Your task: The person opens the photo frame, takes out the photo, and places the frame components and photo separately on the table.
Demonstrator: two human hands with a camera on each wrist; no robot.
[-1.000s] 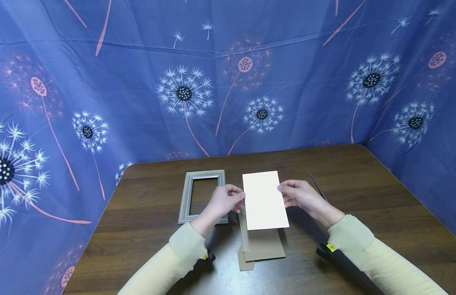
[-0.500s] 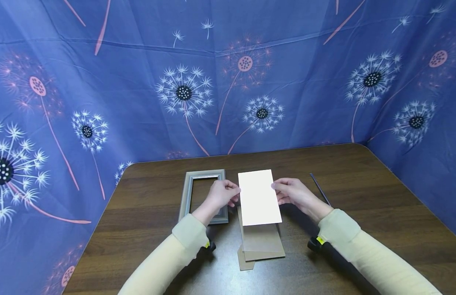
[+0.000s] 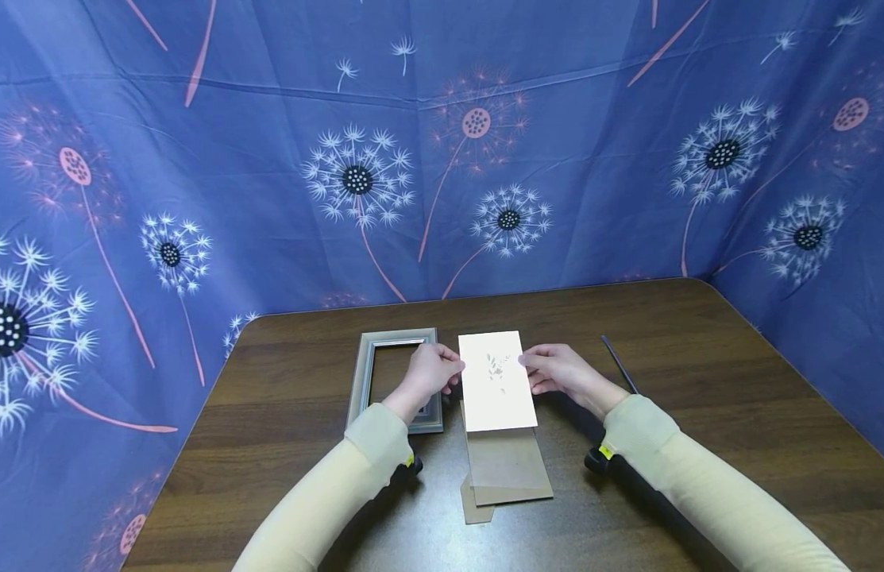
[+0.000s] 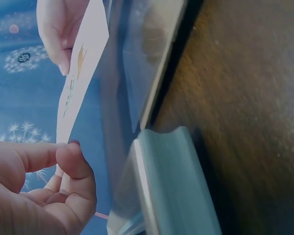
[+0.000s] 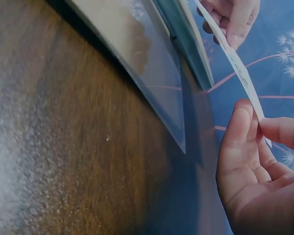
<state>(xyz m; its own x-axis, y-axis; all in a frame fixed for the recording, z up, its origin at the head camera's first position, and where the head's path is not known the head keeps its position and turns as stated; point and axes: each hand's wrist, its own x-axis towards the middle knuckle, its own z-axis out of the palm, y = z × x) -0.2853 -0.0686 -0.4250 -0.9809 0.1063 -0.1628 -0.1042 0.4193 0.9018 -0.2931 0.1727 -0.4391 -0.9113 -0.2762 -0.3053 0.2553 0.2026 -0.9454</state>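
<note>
A white card [image 3: 497,397] with a faint leafy sprig printed on it is held up between both hands. My left hand [image 3: 429,373] pinches its left edge between thumb and fingers; in the left wrist view the left hand [image 4: 49,186] shows this grip closely. My right hand [image 3: 566,375] pinches the opposite edge, seen close in the right wrist view as the right hand [image 5: 264,171]. Beneath the card lies a brown backing board [image 3: 513,496] with a clear sheet [image 3: 506,461] on it. The card covers their far part.
Left of the card, a grey picture frame [image 3: 363,381] lies on the brown wooden table [image 3: 727,381], partly behind the left hand. A thin dark stick [image 3: 616,359] lies to the right. A small brown flap [image 3: 476,508] sticks out under the board. Patterned blue cloth [image 3: 427,159] hangs behind.
Both hands have shifted the card a little left, the right hand most. Its face looked plain bright white before; now the printed sprig shows. Frame, board and stick have not moved.
</note>
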